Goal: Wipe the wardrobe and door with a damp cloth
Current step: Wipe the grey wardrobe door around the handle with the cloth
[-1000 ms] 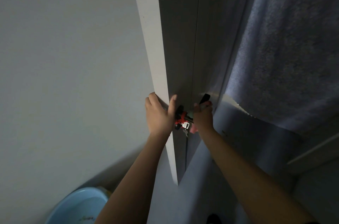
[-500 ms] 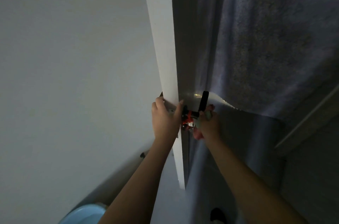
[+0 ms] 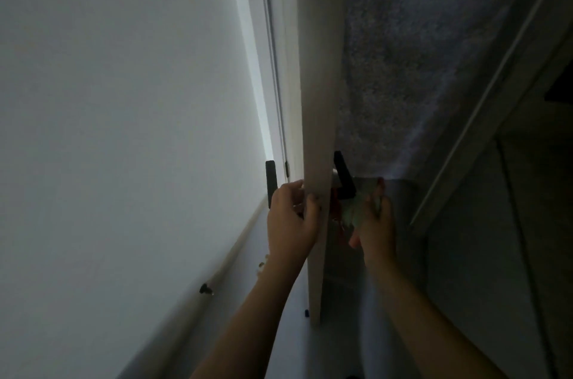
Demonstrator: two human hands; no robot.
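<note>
Since the earlier frame the door (image 3: 316,118) has swung edge-on; left hand (image 3: 290,217) fingers curl round its edge, right hand (image 3: 373,217) pinches the damp cloth (image 3: 356,208) under the inner handle (image 3: 344,177), apparently wiping there, next likely downward.

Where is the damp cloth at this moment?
In the head view, the pale green cloth is bunched in the right hand, just right of the door edge and below the black handle.
</note>
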